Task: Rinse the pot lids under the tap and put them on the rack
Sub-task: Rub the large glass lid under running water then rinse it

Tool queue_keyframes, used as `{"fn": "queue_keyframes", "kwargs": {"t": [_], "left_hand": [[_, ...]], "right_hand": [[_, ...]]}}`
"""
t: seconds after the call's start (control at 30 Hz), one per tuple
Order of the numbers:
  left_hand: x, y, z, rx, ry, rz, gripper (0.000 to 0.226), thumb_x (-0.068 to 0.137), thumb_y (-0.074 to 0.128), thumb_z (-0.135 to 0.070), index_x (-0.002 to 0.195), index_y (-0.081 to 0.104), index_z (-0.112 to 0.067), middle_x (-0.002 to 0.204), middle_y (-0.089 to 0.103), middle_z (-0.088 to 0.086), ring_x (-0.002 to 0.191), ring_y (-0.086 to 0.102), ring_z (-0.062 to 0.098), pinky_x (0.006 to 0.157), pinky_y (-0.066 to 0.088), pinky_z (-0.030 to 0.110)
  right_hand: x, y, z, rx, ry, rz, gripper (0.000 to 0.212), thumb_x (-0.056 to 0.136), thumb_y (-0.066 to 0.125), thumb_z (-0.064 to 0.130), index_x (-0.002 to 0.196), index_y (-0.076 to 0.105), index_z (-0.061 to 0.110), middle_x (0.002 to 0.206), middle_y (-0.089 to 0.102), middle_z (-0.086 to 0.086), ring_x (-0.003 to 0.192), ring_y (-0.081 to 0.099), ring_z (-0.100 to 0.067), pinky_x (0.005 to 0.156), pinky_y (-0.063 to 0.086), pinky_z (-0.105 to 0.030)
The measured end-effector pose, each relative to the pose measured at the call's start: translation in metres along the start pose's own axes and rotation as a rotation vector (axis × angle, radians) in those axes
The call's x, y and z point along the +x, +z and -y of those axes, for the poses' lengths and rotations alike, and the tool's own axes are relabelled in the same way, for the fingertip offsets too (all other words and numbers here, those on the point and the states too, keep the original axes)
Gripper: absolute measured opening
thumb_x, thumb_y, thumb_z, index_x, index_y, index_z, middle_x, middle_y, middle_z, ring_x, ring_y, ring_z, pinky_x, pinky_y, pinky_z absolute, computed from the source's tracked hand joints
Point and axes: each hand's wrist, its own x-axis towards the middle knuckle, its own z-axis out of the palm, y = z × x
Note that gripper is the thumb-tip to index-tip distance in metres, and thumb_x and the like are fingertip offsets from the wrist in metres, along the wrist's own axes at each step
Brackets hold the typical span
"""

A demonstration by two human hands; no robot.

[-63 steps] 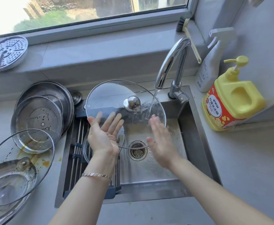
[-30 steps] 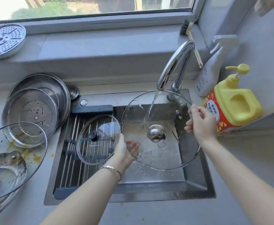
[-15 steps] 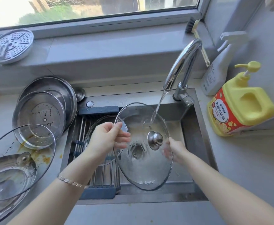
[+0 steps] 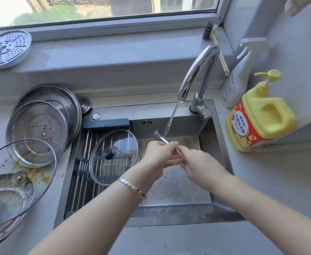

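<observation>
- Both hands meet over the middle of the sink (image 4: 221, 144), holding a large glass lid (image 4: 166, 142) turned edge-on to the camera, so only its thin metal rim shows as a slanted line.
- The left hand (image 4: 158, 155) has its grip pinched on the rim, thumb and fingers pressed together at the upper part of the line.
- The right hand (image 4: 199, 162) pinches the same rim lower down, at about 4 o'clock from the left hand, the two hands almost touching.
- The tap (image 4: 197, 74) stands at 1 o'clock from the hands; its stream of water (image 4: 172, 120) runs down and meets the top end of the lid's rim.
- A smaller glass lid with a dark knob (image 4: 114, 157) lies flat on the rack (image 4: 84, 153), which spans the left part of the sink, at 9 o'clock from the hands.
- On the tabletop (image 4: 261, 181) at 9 o'clock of the sink, a pile of steel and glass lids (image 4: 37, 129) lies overlapping, some with orange stains.
- A yellow soap bottle (image 4: 261, 122) and a white spray bottle (image 4: 237, 78) stand at 2 o'clock of the sink.
- A bracelet (image 4: 132, 186) circles the left wrist.
</observation>
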Motion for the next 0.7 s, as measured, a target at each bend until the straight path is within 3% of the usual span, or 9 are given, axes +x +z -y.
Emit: {"fn": "queue_keyframes", "kwargs": {"t": [0.07, 0.13, 0.2, 0.27, 0.37, 0.43, 0.5, 0.57, 0.7], "left_hand": [[0.004, 0.002, 0.004, -0.003, 0.030, 0.047, 0.020, 0.092, 0.055, -0.018, 0.086, 0.061, 0.001, 0.082, 0.071, 0.013, 0.073, 0.071, 0.019, 0.075, 0.059, 0.032], [0.012, -0.004, 0.015, 0.067, 0.046, 0.003, 0.022, 0.094, 0.050, -0.023, 0.094, 0.060, -0.004, 0.100, 0.066, 0.016, 0.087, 0.066, 0.019, 0.081, 0.057, 0.033], [0.018, -0.017, 0.030, 0.212, 0.042, -0.116, 0.026, 0.094, 0.046, -0.024, 0.102, 0.058, -0.002, 0.100, 0.061, 0.020, 0.077, 0.057, 0.012, 0.072, 0.051, 0.029], [0.020, -0.030, 0.044, 0.328, -0.024, -0.205, 0.034, 0.095, 0.041, -0.027, 0.116, 0.052, -0.002, 0.099, 0.060, 0.015, 0.075, 0.051, 0.009, 0.065, 0.043, 0.024], [0.021, -0.047, 0.057, 0.197, -0.208, -0.218, 0.059, 0.096, 0.038, -0.043, 0.140, 0.035, -0.005, 0.138, 0.046, 0.015, 0.118, 0.052, 0.031, 0.092, 0.045, 0.041], [0.023, -0.055, 0.057, -0.090, -0.244, -0.140, 0.062, 0.093, 0.039, -0.054, 0.133, 0.046, -0.009, 0.129, 0.055, 0.020, 0.104, 0.062, 0.036, 0.080, 0.055, 0.047], [0.018, -0.062, 0.044, -0.252, -0.183, -0.110, 0.056, 0.096, 0.032, -0.052, 0.123, 0.051, -0.007, 0.112, 0.063, 0.023, 0.086, 0.066, 0.035, 0.061, 0.059, 0.043], [0.014, -0.067, 0.027, -0.232, -0.080, -0.109, 0.046, 0.099, 0.028, -0.046, 0.116, 0.051, -0.010, 0.102, 0.064, 0.022, 0.081, 0.066, 0.032, 0.059, 0.059, 0.038], [0.005, -0.069, -0.005, 0.026, 0.143, -0.164, 0.038, 0.100, 0.030, -0.038, 0.115, 0.055, -0.014, 0.095, 0.067, 0.018, 0.082, 0.068, 0.029, 0.065, 0.059, 0.035]], "right_hand": [[0.005, 0.002, -0.014, 0.040, 0.068, -0.098, 0.036, 0.095, 0.041, 0.014, 0.130, 0.044, 0.019, 0.109, 0.066, -0.012, 0.098, 0.060, -0.036, 0.075, 0.046, -0.038], [0.006, 0.000, -0.032, 0.230, 0.152, -0.193, 0.024, 0.095, 0.042, 0.014, 0.117, 0.051, 0.017, 0.094, 0.068, -0.015, 0.088, 0.063, -0.037, 0.070, 0.048, -0.038], [0.006, -0.001, -0.051, 0.499, 0.256, -0.298, 0.018, 0.095, 0.044, 0.012, 0.105, 0.055, 0.022, 0.092, 0.068, -0.013, 0.086, 0.066, -0.030, 0.075, 0.054, -0.045], [0.004, -0.006, -0.064, 0.816, 0.389, -0.352, 0.020, 0.096, 0.043, 0.008, 0.095, 0.054, 0.024, 0.093, 0.067, -0.015, 0.079, 0.067, -0.026, 0.065, 0.058, -0.042], [0.000, -0.004, -0.080, 1.245, 0.583, -0.355, 0.015, 0.098, 0.038, 0.004, 0.099, 0.051, 0.012, 0.089, 0.065, -0.024, 0.063, 0.067, -0.031, 0.049, 0.055, -0.037], [0.000, 0.006, -0.087, 1.473, 0.699, -0.320, 0.016, 0.099, 0.034, 0.004, 0.098, 0.049, 0.010, 0.079, 0.068, -0.022, 0.058, 0.069, -0.030, 0.048, 0.056, -0.040], [0.000, 0.025, -0.087, 1.707, 0.806, -0.270, 0.017, 0.099, 0.032, 0.004, 0.100, 0.048, 0.009, 0.069, 0.070, -0.020, 0.056, 0.070, -0.031, 0.043, 0.056, -0.040], [0.001, 0.045, -0.080, 1.860, 0.890, -0.206, 0.016, 0.099, 0.032, 0.006, 0.100, 0.048, 0.010, 0.068, 0.070, -0.021, 0.058, 0.070, -0.032, 0.041, 0.055, -0.037], [0.009, 0.080, -0.047, 2.060, 0.948, -0.137, 0.009, 0.097, 0.040, 0.010, 0.095, 0.049, 0.010, 0.067, 0.071, -0.018, 0.055, 0.070, -0.028, 0.041, 0.055, -0.032]]}}
